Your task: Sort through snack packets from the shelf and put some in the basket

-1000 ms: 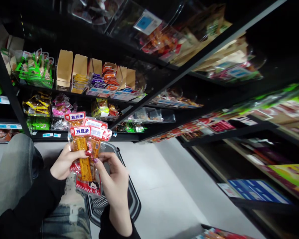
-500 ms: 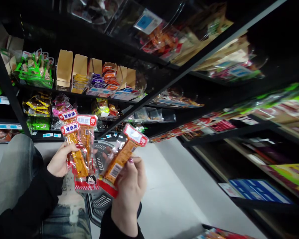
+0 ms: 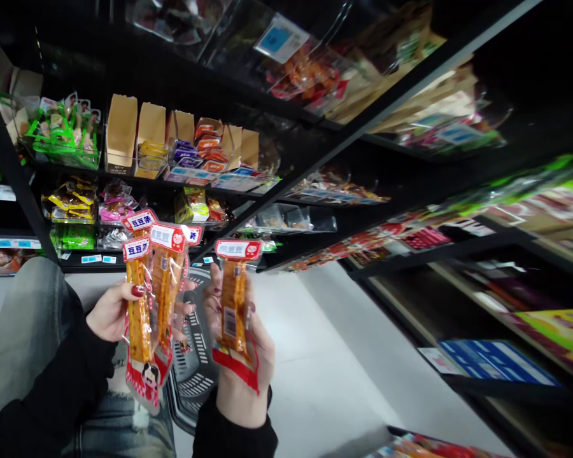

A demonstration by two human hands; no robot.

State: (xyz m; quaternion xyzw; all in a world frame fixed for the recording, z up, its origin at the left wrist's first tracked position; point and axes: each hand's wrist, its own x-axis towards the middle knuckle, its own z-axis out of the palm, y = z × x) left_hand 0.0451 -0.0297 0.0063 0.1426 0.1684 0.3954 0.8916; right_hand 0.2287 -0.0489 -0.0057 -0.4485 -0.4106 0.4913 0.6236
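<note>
My left hand is closed on several snack packets, its thumb pressed on the front one. They are clear, long sachets with a red-and-white header, a red foot and an orange-brown stick inside; they overlap in a fan. To the right, my right hand holds a single snack packet of the same kind, upright, with a barcode facing me. Its thumb lies along the packet's right edge, and fingers show behind it. The two hands are apart, over my knees and a dark plastic basket on the floor.
Black shelves rise ahead, holding cardboard boxes of small packets and bins of green-bagged snacks. A black shelf post slants across the middle. More shelving with blue packs stands at the right beside the pale floor.
My right hand has turned its packet from slanted to upright and drawn it slightly left. The packets in my left hand have shifted, and another header now shows behind them.
</note>
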